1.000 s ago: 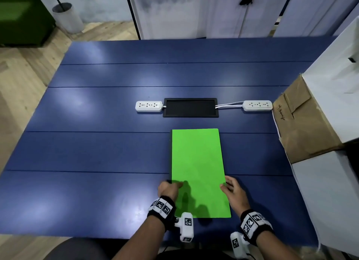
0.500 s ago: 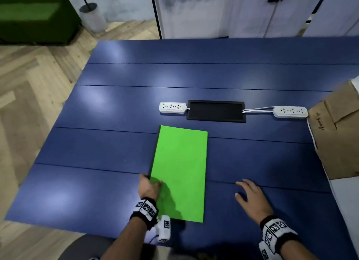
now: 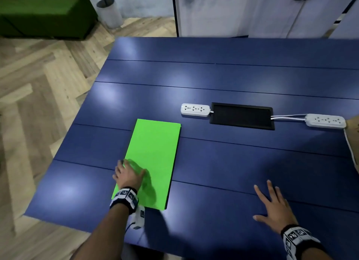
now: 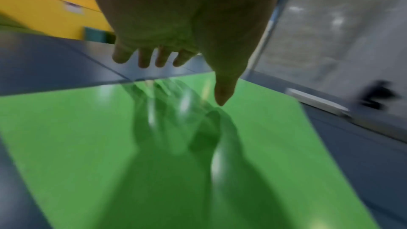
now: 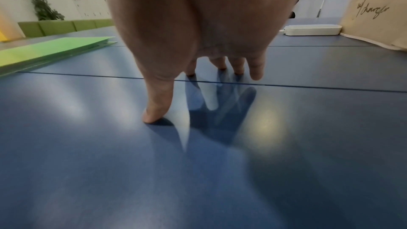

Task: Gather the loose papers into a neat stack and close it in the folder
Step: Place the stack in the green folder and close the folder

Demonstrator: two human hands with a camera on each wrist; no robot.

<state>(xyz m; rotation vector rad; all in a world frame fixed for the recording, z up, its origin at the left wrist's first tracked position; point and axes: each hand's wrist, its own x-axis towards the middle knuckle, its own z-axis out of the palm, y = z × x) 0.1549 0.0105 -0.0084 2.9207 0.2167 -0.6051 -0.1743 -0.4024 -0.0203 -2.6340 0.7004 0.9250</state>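
Two hands lie released: left hand (image 3: 128,175) over the shut folder (image 3: 153,158); papers hidden; right hand (image 3: 275,211) at four o'clock.

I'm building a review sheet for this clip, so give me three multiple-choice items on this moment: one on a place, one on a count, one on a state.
1. Where does the left hand rest?
A. on the green folder's near left edge
B. on a power strip
C. on the cardboard box

2. How many white power strips lie on the blue table?
A. one
B. two
C. four

3. What state is the folder in?
A. standing upright
B. spread open
C. closed and flat

Answers:
1 A: the head view shows its fingers on the folder's left edge.
2 B: one strip lies left of the black panel, another right of it.
3 C: the green cover lies flat, with no papers visible.
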